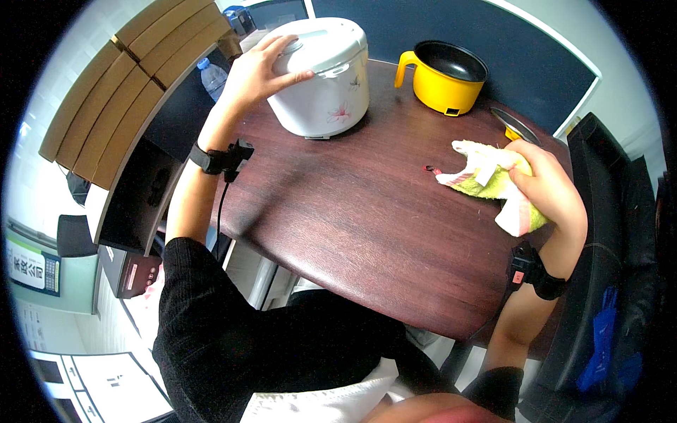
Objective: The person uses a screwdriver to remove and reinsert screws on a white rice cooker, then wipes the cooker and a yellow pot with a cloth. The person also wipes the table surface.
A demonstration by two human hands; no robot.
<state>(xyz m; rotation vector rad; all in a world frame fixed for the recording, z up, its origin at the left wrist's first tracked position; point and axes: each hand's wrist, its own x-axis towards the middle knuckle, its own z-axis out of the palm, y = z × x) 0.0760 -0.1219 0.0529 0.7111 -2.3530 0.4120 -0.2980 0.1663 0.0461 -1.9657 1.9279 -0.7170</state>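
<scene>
A white rice cooker (321,102) with a pink flower print stands at the back left of the dark wooden table (338,218). My left hand (264,70) lies on its lid and upper side, fingers spread, thumb along the rim. Over the table's right side, my right hand (549,182) is closed round a yellow-green cloth (486,176) with pale pink and white edges. Part of the cloth hangs below the hand. A yellow electric pot (444,88) with a black inside stands uncovered at the back. Its likely lid (516,125), dark with a yellow knob, lies behind my right hand.
A dark blue partition (395,32) runs behind the table. Cardboard boxes (120,92) are stacked at the left, with a plastic bottle (211,77) beside them. A black sofa (613,211) borders the right side. Both wrists wear strapped devices with cables.
</scene>
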